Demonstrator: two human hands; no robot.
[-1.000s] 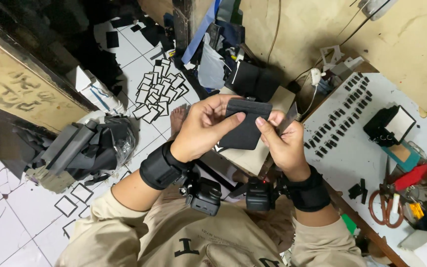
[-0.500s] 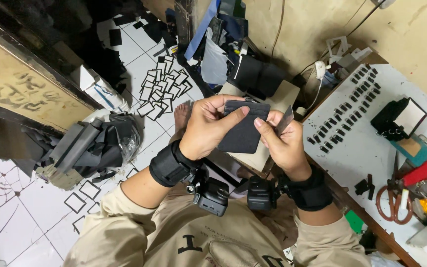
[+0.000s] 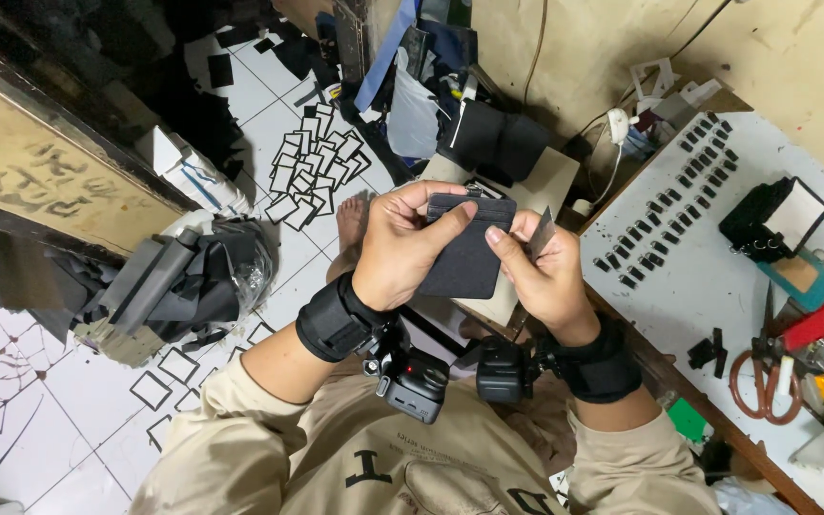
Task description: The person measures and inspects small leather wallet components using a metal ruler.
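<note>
My left hand (image 3: 410, 246) grips a black rectangular piece of leather-like material (image 3: 469, 257) along its left edge, thumb laid across the front. My right hand (image 3: 538, 270) holds the same piece at its right edge with the thumb on the front face. A thin grey blade-like strip (image 3: 540, 235) sticks up between the right hand's fingers. Both wrists wear black straps with small cameras (image 3: 414, 381) below them. The piece is held up in front of me, above a pale board (image 3: 550, 181).
A white worktable (image 3: 689, 257) to the right carries rows of small black pieces (image 3: 650, 243), a black-and-white box (image 3: 772, 217), scissors with red handles (image 3: 760, 377). On the tiled floor lie black frame cutouts (image 3: 312, 172) and a bag of dark scraps (image 3: 178, 281). My bare foot (image 3: 349, 229) rests below.
Both hands with the black piece have shifted slightly; the left thumb has slid further across its front face. The grip is unchanged.
</note>
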